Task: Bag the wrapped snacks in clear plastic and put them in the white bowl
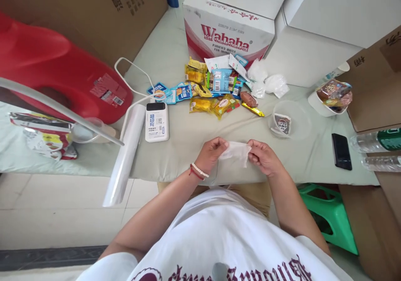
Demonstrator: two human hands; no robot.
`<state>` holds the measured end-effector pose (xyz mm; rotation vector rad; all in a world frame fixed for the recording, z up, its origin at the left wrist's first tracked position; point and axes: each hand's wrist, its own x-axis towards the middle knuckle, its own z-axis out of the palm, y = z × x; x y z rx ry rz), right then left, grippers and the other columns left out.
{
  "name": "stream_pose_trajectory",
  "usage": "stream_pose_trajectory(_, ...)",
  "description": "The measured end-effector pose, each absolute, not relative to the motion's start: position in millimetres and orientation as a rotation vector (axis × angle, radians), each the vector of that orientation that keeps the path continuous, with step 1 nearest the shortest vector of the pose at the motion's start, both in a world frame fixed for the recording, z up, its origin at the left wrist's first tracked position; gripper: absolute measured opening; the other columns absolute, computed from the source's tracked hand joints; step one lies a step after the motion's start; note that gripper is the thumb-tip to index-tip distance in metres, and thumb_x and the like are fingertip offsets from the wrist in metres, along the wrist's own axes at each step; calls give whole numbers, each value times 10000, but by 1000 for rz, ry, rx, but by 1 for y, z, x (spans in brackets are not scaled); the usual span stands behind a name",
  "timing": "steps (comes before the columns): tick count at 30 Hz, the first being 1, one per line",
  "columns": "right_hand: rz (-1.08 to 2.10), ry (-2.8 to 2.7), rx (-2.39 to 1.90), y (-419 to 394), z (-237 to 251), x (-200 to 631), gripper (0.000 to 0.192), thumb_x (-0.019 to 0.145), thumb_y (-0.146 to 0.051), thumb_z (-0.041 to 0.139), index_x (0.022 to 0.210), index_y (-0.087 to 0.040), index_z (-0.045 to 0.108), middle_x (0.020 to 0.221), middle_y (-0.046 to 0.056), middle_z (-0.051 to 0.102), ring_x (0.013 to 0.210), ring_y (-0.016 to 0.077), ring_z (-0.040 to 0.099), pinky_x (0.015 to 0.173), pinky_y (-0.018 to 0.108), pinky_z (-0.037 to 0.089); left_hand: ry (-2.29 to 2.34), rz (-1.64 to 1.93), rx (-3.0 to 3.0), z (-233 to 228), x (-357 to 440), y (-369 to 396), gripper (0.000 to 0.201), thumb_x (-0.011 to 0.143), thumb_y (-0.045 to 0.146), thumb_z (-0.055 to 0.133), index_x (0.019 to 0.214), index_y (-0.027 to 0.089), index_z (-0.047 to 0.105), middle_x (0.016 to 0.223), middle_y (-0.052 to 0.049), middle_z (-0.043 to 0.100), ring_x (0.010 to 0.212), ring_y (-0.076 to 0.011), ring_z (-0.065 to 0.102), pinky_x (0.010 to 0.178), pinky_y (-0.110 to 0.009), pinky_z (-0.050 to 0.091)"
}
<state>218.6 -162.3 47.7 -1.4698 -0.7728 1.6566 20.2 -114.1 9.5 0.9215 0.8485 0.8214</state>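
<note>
A thin white sheet [234,153] is stretched between my two hands above the table's front edge; whether it is tissue or a plastic bag I cannot tell. My left hand [212,152] pinches its left end, thumb against fingers. At the opposite end my right hand [262,155] is closed on its upper corner. Beyond the hands lies a pile of packaged snacks, with a blue packet [221,81] and yellow packets [202,104]. White crumpled bundles [275,85] sit to the pile's right. A clear round tub [280,126] holding a small packet stands past my right hand.
Left of the hands are a white power bank [157,124], a plastic roll [128,155] overhanging the edge, and a red jug [59,67]. A Wahaha carton [228,34] stands behind. On the right are a phone [341,151], a snack-filled white bowl [322,105] and plastic bottles [366,143].
</note>
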Motion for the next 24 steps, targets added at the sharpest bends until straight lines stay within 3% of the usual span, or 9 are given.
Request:
stream_pose_trajectory(2,1647,-731,-1437,-166,44,228,420,716,-534,830,706,-213,560,553,-77,389,469,67,271,420,203,195,848,827,835,6,14,-118,541,678,635,864,715,172,588,681,46,519,657,-95,438,648,-255,352)
stream_pose_trajectory(4,1545,-761,-1381,-169,41,229,473,752,-637,789,736,-214,580,679,-24,518,569,102,431,483,218,349,867,835,794,6,12,-121,566,636,632,893,691,170,570,675,49,515,655,-90,433,643,-248,347)
stream_pose_trajectory(7,1404,-929,-1362,-173,38,217,552,758,-742,752,953,-234,660,975,46,657,829,176,585,673,280,492,932,876,814,7,14,-124,568,626,630,901,699,171,574,657,55,506,640,-83,412,616,-238,325)
stream_pose_trajectory(9,1360,-1044,-1431,-176,35,208,519,748,-678,805,984,-233,678,930,33,660,809,170,575,686,280,474,971,907,831,8,15,-125,564,661,655,870,712,178,572,636,62,479,613,-81,382,584,-237,299)
stream_pose_trajectory(12,1341,-1052,-1487,-178,31,205,400,789,-590,803,857,-215,685,732,-9,598,657,134,494,617,269,418,1004,937,795,9,10,-124,589,714,713,800,670,190,533,606,63,422,576,-82,345,542,-242,275)
stream_pose_trajectory(14,1327,-1020,-1469,-179,29,211,368,805,-569,786,840,-216,688,707,-15,590,627,131,477,600,273,419,990,899,729,10,4,-124,581,714,714,795,663,192,544,605,55,435,561,-84,357,520,-244,277)
stream_pose_trajectory(18,1176,-1089,-1509,-180,31,220,296,863,-512,738,842,-222,676,736,-9,595,649,137,506,628,280,453,909,817,593,13,-6,-128,464,622,535,907,746,186,627,677,42,546,592,-90,462,538,-228,351)
stream_pose_trajectory(21,865,-1291,-1570,-184,38,215,230,924,-452,696,1005,-237,707,923,25,630,680,133,506,645,285,467,920,849,653,13,-8,-134,420,639,487,909,794,175,676,665,49,566,586,-79,468,552,-218,371)
stream_pose_trajectory(24,749,-1648,-1441,-183,43,200,341,933,-382,718,1260,-287,692,1236,75,609,732,126,539,698,301,512,870,816,809,16,-7,-141,437,719,526,866,919,163,729,692,18,647,615,-109,546,610,-249,448)
